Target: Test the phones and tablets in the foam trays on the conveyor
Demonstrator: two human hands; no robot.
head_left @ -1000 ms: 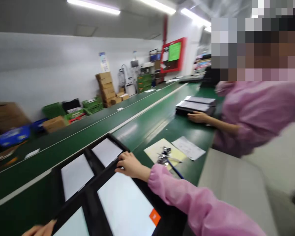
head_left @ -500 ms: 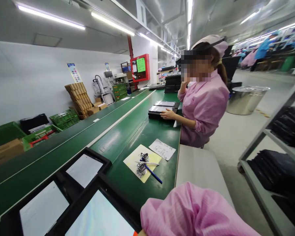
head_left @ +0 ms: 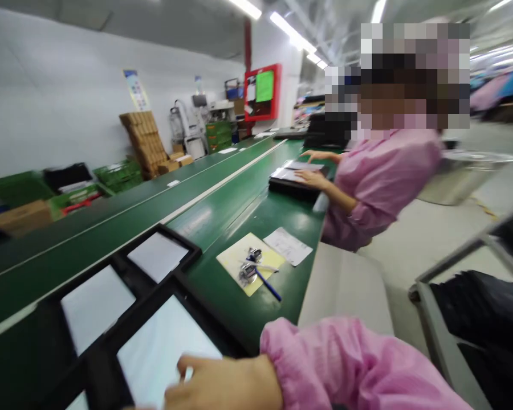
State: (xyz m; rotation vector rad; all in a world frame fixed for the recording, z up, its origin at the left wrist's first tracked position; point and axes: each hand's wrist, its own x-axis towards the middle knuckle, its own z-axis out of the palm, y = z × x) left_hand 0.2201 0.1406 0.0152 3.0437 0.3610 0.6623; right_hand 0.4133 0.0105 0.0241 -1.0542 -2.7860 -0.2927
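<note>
My right hand (head_left: 222,384) reaches in from the bottom right, in a pink sleeve (head_left: 346,364). It is over the near white panel (head_left: 162,336), which lies in a black tray (head_left: 222,324). Its fingers are curled and partly cut off by the lower edge; what they hold, if anything, is hidden. Farther left, another white panel (head_left: 96,304) and a smaller-looking one (head_left: 157,254) lie in black frames. My left hand is out of view.
A yellow sheet (head_left: 231,253) carries metal tally counters (head_left: 248,273) and a blue pen (head_left: 268,286); a handwritten paper (head_left: 288,246) lies beside it. Across the green bench (head_left: 239,205), a co-worker in pink (head_left: 393,176) has both hands at a dark stack (head_left: 294,185). A rack (head_left: 436,336) stands right.
My right hand has come into view over the near panel. The camera has tilted down and turned left. The co-worker's raised hand has come down to the stack.
</note>
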